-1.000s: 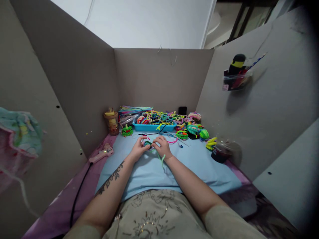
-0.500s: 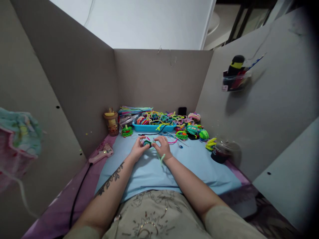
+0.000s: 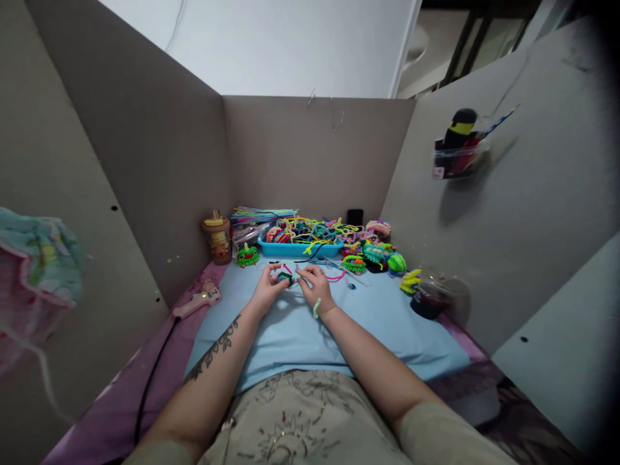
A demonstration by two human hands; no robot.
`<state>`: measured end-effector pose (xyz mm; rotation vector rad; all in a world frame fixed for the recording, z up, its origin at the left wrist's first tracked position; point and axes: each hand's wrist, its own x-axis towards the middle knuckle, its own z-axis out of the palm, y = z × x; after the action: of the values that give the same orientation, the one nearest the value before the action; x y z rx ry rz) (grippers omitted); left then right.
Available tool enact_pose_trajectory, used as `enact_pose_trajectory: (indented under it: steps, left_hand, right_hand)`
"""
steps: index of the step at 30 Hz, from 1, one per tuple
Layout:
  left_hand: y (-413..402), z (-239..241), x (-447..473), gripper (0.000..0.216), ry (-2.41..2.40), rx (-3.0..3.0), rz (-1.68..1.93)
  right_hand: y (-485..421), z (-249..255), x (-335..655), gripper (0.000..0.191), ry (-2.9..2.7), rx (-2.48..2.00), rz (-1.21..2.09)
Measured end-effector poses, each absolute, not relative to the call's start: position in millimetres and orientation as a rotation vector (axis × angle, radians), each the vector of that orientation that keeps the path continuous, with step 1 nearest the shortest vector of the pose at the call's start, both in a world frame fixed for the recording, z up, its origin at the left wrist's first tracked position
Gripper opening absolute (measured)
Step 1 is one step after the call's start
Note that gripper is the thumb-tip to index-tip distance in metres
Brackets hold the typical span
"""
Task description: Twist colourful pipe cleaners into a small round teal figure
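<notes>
In the head view my left hand (image 3: 267, 288) is closed, thumb and fingers pinching a small coiled dark green pipe-cleaner piece (image 3: 285, 278) over the blue cloth. Close on its right, my right hand (image 3: 316, 289) pinches a thin pipe cleaner at the edge of that piece; the fingertips are too small to show its exact grip. A pale green pipe-cleaner end (image 3: 316, 308) sticks out by my right wrist. A bright pink pipe cleaner (image 3: 338, 277) lies curved on the cloth just beyond my right hand.
A blue tray (image 3: 300, 249) heaped with pipe cleaners stands at the back. Beside it sit a green frog-like figure (image 3: 248, 256) and several fuzzy pieces (image 3: 374, 252). At left are a tumbler (image 3: 217, 240) and a pink glue gun (image 3: 198, 302); at right, a dark cup (image 3: 429, 298). Grey panels surround the table.
The pale green end by my right wrist has swung and now lies closer to the wrist. My fingers have shifted slightly around the dark green piece.
</notes>
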<state>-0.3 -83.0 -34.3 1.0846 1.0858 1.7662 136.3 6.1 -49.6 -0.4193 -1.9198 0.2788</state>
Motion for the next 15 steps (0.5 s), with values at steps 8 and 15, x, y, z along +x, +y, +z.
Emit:
enact_pose_trajectory:
  steps: [8,15]
  left_hand:
    - [-83.3,-36.1,-2.1,0.058,1.04,1.081,1.713]
    - [-83.7,-34.7,-2.2,0.057,1.061,1.05,1.727]
  right_hand:
    - [3.9,-47.8,137.9,0.028,-2.051,-0.318,0.2]
    - [-0.2,-45.3,138.5,0.019,-2.093,-0.307,0.345]
